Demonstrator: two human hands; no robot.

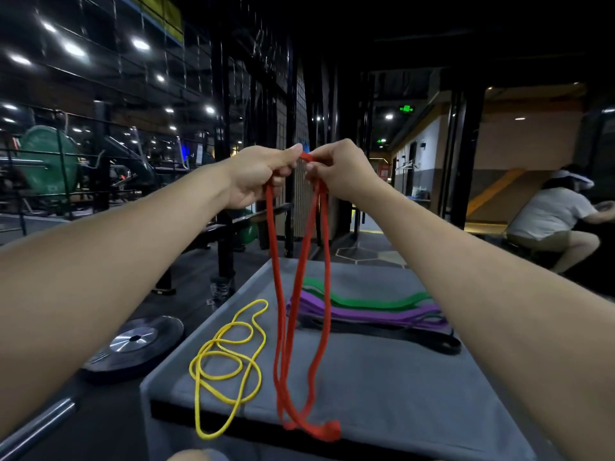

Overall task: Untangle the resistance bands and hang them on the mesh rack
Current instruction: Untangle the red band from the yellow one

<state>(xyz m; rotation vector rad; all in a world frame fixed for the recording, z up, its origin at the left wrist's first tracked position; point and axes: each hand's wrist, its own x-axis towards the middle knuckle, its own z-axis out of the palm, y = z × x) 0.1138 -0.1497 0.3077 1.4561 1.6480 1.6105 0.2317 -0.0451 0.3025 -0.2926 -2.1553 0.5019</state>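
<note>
A red resistance band (278,294) hangs in long twisted loops from both hands, its lower end resting on the grey padded box (399,394). My left hand (256,176) and my right hand (339,171) pinch the band's top side by side at chest height. On the box to the left lies a yellow band (229,357) in loose tangled loops. Green (366,299), purple (366,314) and black (416,336) bands lie stacked flat at the box's far right. A dark mesh rack (299,104) stands straight ahead behind my hands.
A weight plate (133,347) lies on the floor left of the box, with a steel bar (36,427) at the lower left. A person in a white shirt (552,221) crouches at the right. Gym machines and a green plate fill the left background.
</note>
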